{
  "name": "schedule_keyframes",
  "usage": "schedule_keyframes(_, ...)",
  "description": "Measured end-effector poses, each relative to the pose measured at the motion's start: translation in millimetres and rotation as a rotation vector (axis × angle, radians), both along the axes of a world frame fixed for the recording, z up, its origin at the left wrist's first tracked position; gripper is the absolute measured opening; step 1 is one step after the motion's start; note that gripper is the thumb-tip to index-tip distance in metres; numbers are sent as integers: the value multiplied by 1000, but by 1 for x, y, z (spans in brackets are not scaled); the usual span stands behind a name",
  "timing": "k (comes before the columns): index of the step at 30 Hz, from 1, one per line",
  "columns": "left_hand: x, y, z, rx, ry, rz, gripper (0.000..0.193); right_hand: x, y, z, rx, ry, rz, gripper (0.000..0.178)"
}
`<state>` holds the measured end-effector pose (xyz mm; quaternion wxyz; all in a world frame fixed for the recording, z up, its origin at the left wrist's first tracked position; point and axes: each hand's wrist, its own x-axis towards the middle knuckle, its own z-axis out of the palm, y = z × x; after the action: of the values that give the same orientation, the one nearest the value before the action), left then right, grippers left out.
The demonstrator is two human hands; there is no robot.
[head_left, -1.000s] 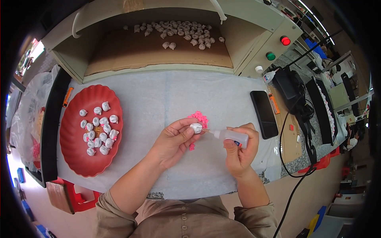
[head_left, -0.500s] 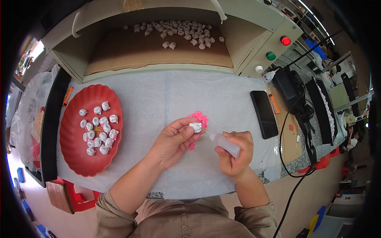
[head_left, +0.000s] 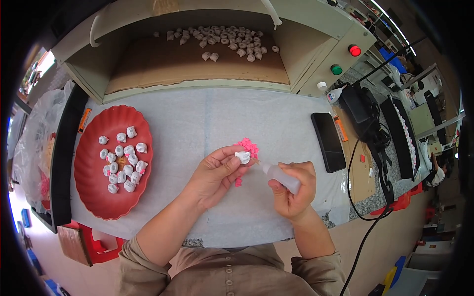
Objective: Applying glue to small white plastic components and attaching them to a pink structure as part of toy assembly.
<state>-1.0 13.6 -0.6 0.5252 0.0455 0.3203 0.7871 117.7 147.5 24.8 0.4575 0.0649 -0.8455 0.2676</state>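
Note:
Over the middle of the covered bench, my left hand (head_left: 216,176) pinches a small white figurine (head_left: 242,157) between thumb and fingers. My right hand (head_left: 296,191) is wrapped round a translucent squeeze bottle (head_left: 283,178), tilted so its thin nozzle points left at the figurine. Whether the nozzle tip touches it, I cannot tell. Just beyond my left fingertips lies a heap of small pink pieces (head_left: 251,147), partly hidden by that hand. To the left, a red scalloped tray (head_left: 88,163) holds several similar white figurines (head_left: 129,169), some with pink parts.
An open-fronted cabinet (head_left: 197,85) at the back contains many white pieces (head_left: 227,37) on cardboard. On the right lie a black phone (head_left: 328,143), an orange tube (head_left: 340,129), a small glue bottle (head_left: 335,93) and a black device with cables (head_left: 363,113). A black-sided bin (head_left: 61,163) stands far left.
The white figurine has turned slightly in my left fingers. My right hand and the squeeze bottle have shifted a little to the right, away from it.

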Motion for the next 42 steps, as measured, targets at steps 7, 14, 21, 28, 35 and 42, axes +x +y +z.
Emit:
schedule_keyframes(7, -1, 0, -3, 21, -15, 13, 22, 1, -1, -2, -389, -34, 37, 30)
schedule_keyframes(14, 0, 1, 0, 1, -2, 19, 23, -1, 0, -3, -480, -73, 59, 25)
schedule_keyframes(21, -1, 1, -1, -5, -3, 29, 24, -1, 0, -3, -563, -61, 82, 24)
schedule_keyframes(28, -1, -1, -1, 21, -6, 29, 24, -1, 1, -3, -565, -77, 80, 24)
schedule_keyframes(35, -2, 0, -1, 18, -12, 31, 24, 0, 2, -2, -541, -68, 55, 24)
schedule_keyframes(42, -1, 0, 0, 22, -4, 23, 23, -1, 2, -3, -535, -58, 42, 23)
